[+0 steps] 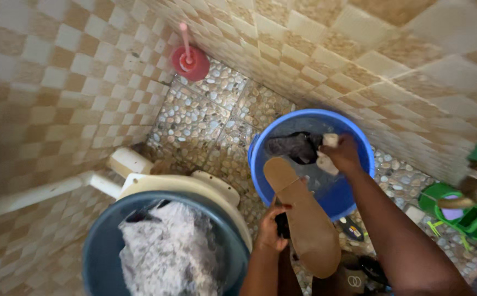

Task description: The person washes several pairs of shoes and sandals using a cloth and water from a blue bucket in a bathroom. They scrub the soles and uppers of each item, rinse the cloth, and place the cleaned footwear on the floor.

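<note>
My left hand (273,226) grips a flat sandal (304,219) by its edge, tan sole facing up, its toe reaching over the rim of a blue bucket (260,164). My right hand (341,153) is over the bucket, closed on a small pale cloth or sponge (326,159). A dark wet cloth (296,147) lies in the water inside the bucket, just left of that hand.
A dark blue basin (98,252) with a white patterned cloth (167,252) sits on a white toilet (194,186) at lower left. A red plunger (190,61) stands in the far corner. Green plastic containers (463,214) are at right. Footwear lies on the pebble floor (205,115).
</note>
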